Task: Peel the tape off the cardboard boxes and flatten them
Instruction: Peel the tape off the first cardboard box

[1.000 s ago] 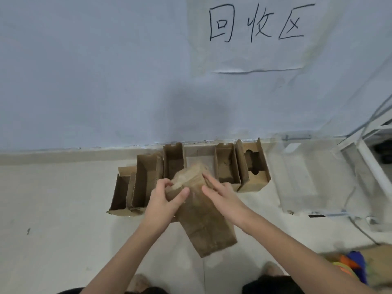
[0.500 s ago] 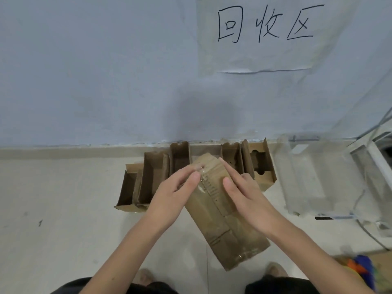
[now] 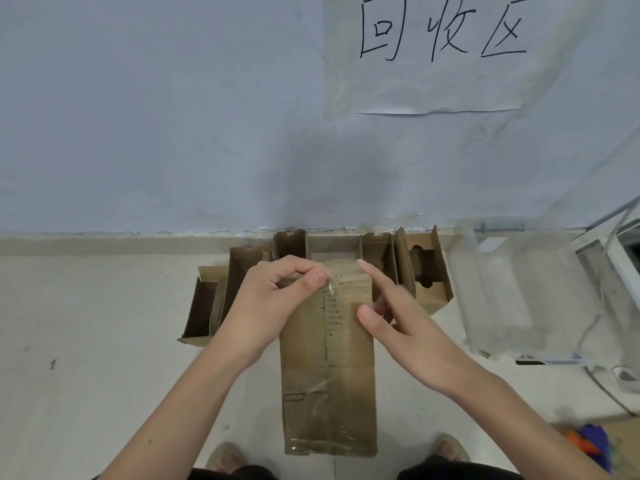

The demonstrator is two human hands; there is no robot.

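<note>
- While the left hand (image 3: 270, 306) pinches a lifted end of clear tape (image 3: 329, 289) between thumb and forefinger at the far end of the box (image 3: 329, 375), the peel looks barely begun: only a short curl of tape stands clear of the cardboard.
- Over on the other side, the right hand (image 3: 398, 327) steadies the box (forefinger stretched out along the far right edge, thumb laid on the top face, the remaining fingers curled behind the side); it holds the box, not the tape.
- That box hangs in front of the person, above the pale floor (image 3: 86, 375), long side running away from the camera, seam facing up.
- More tape shows glossy near the close end of the box, still stuck down by the look of it, so my read is that most of the stripping is left.
- Flattening hasn't started on this one; it still reads as a closed box.
- Against the wall sits a row of opened boxes (image 3: 242, 289), standing up rather than lying flat, so they may need work too, though I can't tell whether tape remains on them.
</note>
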